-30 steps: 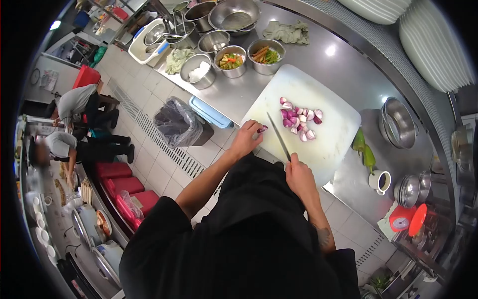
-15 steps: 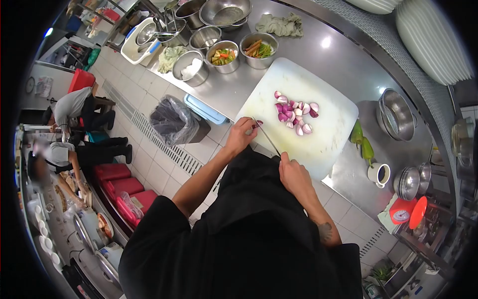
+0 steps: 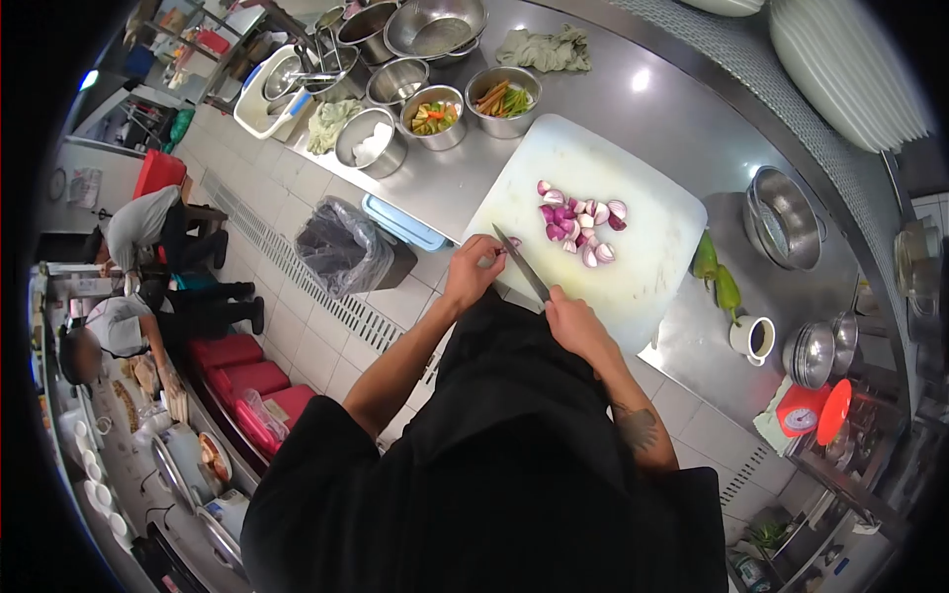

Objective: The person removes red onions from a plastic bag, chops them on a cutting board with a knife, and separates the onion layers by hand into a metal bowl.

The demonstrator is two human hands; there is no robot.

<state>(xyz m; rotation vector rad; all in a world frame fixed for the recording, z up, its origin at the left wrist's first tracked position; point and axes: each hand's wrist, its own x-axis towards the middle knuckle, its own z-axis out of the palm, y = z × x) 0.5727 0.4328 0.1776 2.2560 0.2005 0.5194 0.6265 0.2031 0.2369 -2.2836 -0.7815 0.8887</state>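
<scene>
My right hand (image 3: 578,324) is closed round the handle of a kitchen knife (image 3: 525,267), whose blade slants toward my left fingertips over the near edge of the white cutting board (image 3: 643,267). My left hand (image 3: 474,271) is pinched at that edge on a small piece of red onion (image 3: 502,251), mostly hidden by the fingers. Another purple bit shows just beyond the blade. Farther in on the board lies a loose pile of cut red onion pieces (image 3: 583,222), purple outside and pale inside.
Steel bowls with cut vegetables (image 3: 433,119) and a white item (image 3: 371,146) stand left of the board. Green peppers (image 3: 728,291), a white cup (image 3: 753,339) and steel bowls (image 3: 786,217) are right. A lined bin (image 3: 346,247) stands below the counter. Two people work at far left.
The knife's tip has shifted slightly up and left, and its blade now shows broader. My right hand has moved a little left and up. The view has shifted slightly.
</scene>
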